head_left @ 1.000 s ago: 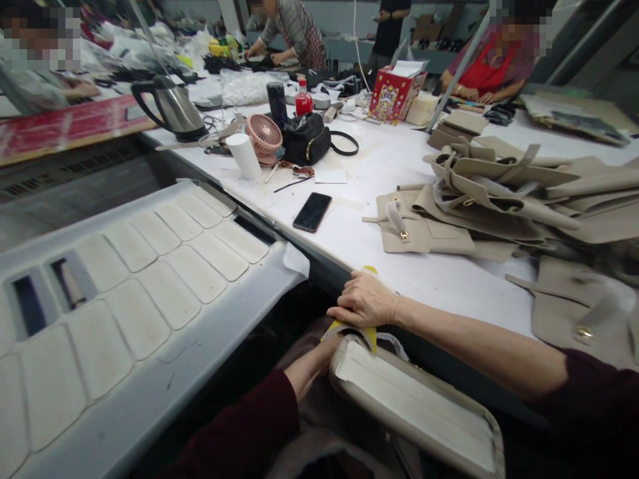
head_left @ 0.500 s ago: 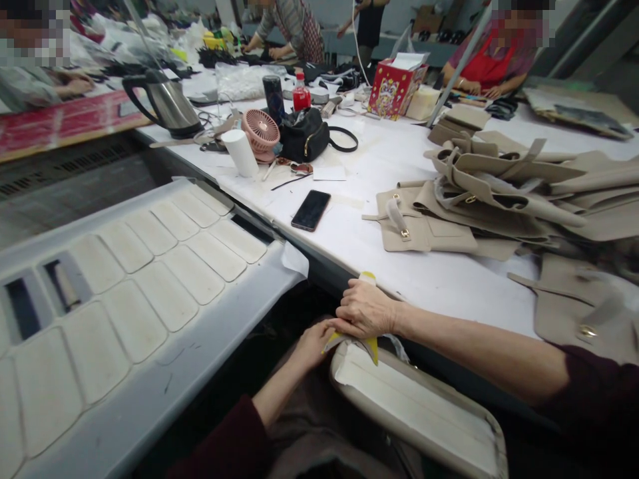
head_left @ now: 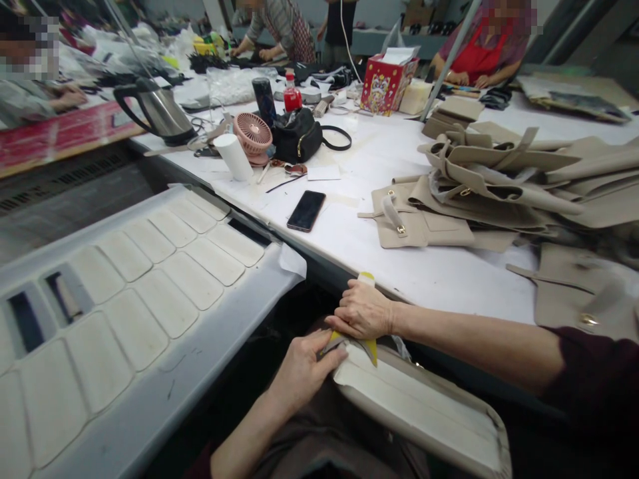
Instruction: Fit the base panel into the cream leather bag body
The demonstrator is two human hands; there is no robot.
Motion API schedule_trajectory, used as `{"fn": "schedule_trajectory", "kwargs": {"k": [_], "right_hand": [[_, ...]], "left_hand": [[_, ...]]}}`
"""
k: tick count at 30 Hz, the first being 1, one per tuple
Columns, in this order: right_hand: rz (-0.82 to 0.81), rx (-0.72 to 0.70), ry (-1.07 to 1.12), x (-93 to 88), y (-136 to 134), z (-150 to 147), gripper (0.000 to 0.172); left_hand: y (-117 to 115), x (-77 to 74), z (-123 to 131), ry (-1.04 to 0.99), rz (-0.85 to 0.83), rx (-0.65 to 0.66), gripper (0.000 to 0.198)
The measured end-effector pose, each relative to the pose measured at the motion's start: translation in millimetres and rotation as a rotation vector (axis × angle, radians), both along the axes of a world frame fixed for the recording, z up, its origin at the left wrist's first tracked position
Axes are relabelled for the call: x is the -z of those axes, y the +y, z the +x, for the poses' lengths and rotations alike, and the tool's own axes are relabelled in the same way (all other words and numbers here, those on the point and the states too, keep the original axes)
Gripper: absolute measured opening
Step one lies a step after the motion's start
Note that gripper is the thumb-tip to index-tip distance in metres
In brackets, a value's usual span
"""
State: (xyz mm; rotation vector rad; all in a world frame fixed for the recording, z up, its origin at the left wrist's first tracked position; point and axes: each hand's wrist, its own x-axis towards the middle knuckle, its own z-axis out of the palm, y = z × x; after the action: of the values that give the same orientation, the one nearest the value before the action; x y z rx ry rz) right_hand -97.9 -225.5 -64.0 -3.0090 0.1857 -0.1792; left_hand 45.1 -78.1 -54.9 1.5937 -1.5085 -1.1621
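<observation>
A beige bag (head_left: pixel 424 406) lies on its side across my lap, its long white base panel facing up. My right hand (head_left: pixel 363 310) is wrapped round a yellow-and-white scraper-like tool (head_left: pixel 370 350). Its pale end pokes out above the fist, and its flared yellow edge sits against the near-left end of the bag. At that same end my left hand (head_left: pixel 305 366) pinches the bag's edge between thumb and fingers, close beside the tool. What lies under the left fingers is partly hidden.
To the left, a grey board (head_left: pixel 164 372) carries rows of cream rounded panels (head_left: pixel 134 319). On the white table are a phone (head_left: pixel 306 211), a pink fan (head_left: pixel 253 136), a black pouch (head_left: pixel 297 136), a kettle (head_left: pixel 157 110) and heaped beige bag pieces (head_left: pixel 499 173). Other people work farther back.
My left hand has shifted down and turned, its thumb now reaching onto the bag's end. The right hand and the tool stay almost in place. The view has tilted slightly.
</observation>
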Motion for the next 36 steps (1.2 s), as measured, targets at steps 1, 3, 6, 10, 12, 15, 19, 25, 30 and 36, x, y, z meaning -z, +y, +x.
{"fn": "schedule_trajectory", "kwargs": {"k": [1,3,6,10,12,15,19,25,30,36], "right_hand": [[0.007,0.005,0.007,0.6,0.6,-0.6,0.056],[0.028,0.018,0.019,1.9,2.8,-2.7,0.055],[0.046,0.057,0.034,2.8,10.3,-7.6,0.055],[0.063,0.202,0.055,-1.1,30.3,-15.3,0.056],[0.084,0.311,0.069,-3.3,41.1,-19.9,0.058],[0.109,0.462,0.101,-3.8,52.8,-31.4,0.062],[0.201,0.739,0.139,-2.5,59.9,-58.6,0.067],[0.305,1.013,0.149,-4.8,58.6,-82.5,0.07],[0.22,0.98,0.152,-1.4,55.7,-66.2,0.07],[0.156,0.88,0.165,-3.8,62.9,-45.6,0.069]], "left_hand": [[-0.2,-1.3,-0.2,-0.014,-0.008,0.001,0.025],[0.6,-2.5,-1.1,-0.044,-0.02,0.009,0.025],[3.7,-2.4,-3.5,-0.106,-0.042,0.016,0.026],[8.5,-1.5,-6.3,-0.136,-0.059,0.022,0.028],[8.8,1.6,-7.3,-0.004,-0.001,0.044,0.033],[4.0,12.1,-7.9,0.378,0.157,0.005,0.045],[-6.0,28.1,-6.4,0.694,0.332,-0.09,0.051],[-11.0,33.5,-3.3,0.664,0.363,-0.065,0.042],[-13.6,25.8,-8.7,0.58,0.32,-0.056,0.034],[-15.5,21.6,-15.0,0.353,0.217,-0.06,0.031]]}}
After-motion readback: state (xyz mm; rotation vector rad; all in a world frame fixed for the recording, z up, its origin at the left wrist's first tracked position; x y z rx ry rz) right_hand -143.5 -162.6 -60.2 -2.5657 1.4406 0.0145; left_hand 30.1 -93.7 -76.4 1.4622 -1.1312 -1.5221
